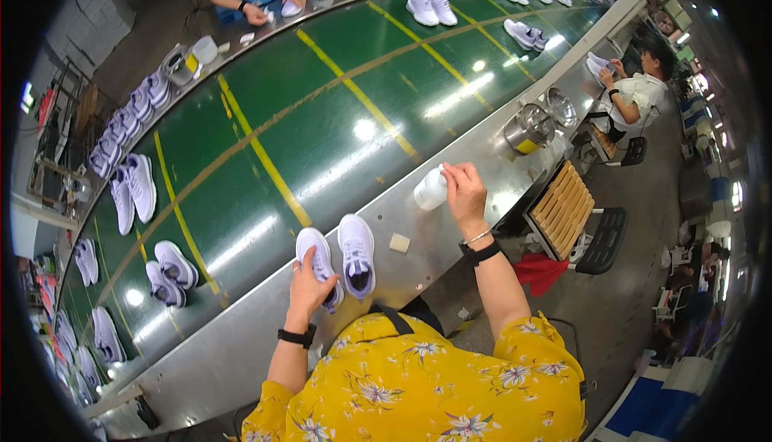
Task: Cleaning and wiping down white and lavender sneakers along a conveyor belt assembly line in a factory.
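On the metal ledge in front of me stand two pale lavender sneakers side by side. My left hand (307, 291) grips the left sneaker (317, 250) around its side, thumb toward the heel. The right sneaker (356, 250) rests untouched beside it, its dark inside showing. Further right, the fingers of my right hand (465, 194) pinch the top of a small white bottle (430, 190), which leans over the ledge. Whether its base touches the metal I cannot tell. A small cream-coloured square block (399, 242) lies between the right sneaker and the bottle.
Beyond the ledge runs a green conveyor belt (322, 136) with yellow lines, carrying pairs of sneakers (431, 8). A metal pot (529, 129) stands on the ledge to the right, near a wooden slatted seat (561, 205). Co-workers handle shoes across the belt and at right.
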Available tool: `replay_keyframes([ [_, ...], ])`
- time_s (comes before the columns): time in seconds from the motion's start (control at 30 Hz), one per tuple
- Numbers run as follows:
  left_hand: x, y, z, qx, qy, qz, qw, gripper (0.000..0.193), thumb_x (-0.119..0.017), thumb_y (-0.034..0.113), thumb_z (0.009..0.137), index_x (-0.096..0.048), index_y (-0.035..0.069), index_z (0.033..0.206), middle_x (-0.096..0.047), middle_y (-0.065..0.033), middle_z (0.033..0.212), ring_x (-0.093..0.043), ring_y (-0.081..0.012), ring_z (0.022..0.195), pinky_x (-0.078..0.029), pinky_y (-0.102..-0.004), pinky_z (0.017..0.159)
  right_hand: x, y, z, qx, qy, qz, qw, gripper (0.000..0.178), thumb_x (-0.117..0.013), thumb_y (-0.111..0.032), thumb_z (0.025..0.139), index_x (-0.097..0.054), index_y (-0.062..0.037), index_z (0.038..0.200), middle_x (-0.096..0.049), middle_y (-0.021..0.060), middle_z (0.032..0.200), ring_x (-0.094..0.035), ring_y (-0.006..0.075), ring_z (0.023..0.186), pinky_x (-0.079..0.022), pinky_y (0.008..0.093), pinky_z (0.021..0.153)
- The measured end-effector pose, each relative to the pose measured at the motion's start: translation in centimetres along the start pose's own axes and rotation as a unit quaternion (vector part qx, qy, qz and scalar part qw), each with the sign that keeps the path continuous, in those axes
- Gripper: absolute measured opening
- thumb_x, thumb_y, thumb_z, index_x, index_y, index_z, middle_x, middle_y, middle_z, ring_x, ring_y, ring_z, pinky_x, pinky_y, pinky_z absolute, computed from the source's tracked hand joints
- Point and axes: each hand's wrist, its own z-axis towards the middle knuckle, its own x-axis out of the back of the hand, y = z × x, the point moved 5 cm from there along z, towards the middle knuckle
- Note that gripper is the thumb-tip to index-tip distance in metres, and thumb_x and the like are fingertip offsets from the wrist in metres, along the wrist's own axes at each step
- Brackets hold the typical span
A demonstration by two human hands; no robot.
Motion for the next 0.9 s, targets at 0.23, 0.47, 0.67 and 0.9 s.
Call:
replay_keyframes([
  [0.23, 0.8, -3.1, -0.1, -0.033, 0.087, -0.238, 0.967, 0.086, -0.076, 0.019, 0.074, -0.038, 0.012, 0.151, -0.058, -0.0233, 0.13, -0.062, -0.0353, 0.115, -0.049, -0.0403, 0.1, -1.0, 1.0, -0.3, 0.017, 0.002, 0.001, 1.0, 0.013, -0.073, -0.01, 0.088, -0.073, -0.0084, 0.1, -0.065, 0.0086, 0.095, -0.066, 0.0284, 0.081, -0.054, 0.0375, 0.069],
  [0.47, 3.4, -1.0, -3.1, 0.015, 0.03, -0.605, 0.795, 0.093, -0.071, 0.006, 0.075, -0.027, 0.014, 0.157, -0.053, -0.0123, 0.134, -0.055, -0.0228, 0.123, -0.045, -0.0346, 0.104, -0.2, 1.3, -0.5, 0.077, -0.005, -0.023, 0.997, 0.019, -0.07, -0.007, 0.09, -0.072, -0.0042, 0.109, -0.065, 0.0124, 0.103, -0.064, 0.0308, 0.093, -0.054, 0.0395, 0.079],
  [0.67, 5.3, 1.3, -5.5, -0.048, 0.021, -0.661, 0.749, 0.102, -0.076, 0.011, 0.073, -0.021, 0.014, 0.159, -0.049, -0.0112, 0.141, -0.05, -0.0247, 0.131, -0.037, -0.0363, 0.112, -1.2, 2.6, -1.5, 0.097, -0.027, -0.03, 0.994, 0.036, -0.078, -0.012, 0.085, -0.067, -0.0045, 0.118, -0.07, 0.0156, 0.113, -0.068, 0.0336, 0.102, -0.056, 0.0402, 0.085],
  [0.9, 5.7, 2.5, -6.7, -0.064, 0.014, -0.665, 0.744, 0.111, -0.079, 0.019, 0.068, -0.018, 0.013, 0.16, -0.042, -0.0122, 0.148, -0.042, -0.0257, 0.139, -0.029, -0.0368, 0.118, -2.0, 4.6, -1.9, 0.06, -0.034, -0.017, 0.997, 0.04, -0.082, -0.016, 0.083, -0.067, -0.0041, 0.117, -0.071, 0.0146, 0.117, -0.071, 0.0318, 0.1, -0.056, 0.0354, 0.085],
])
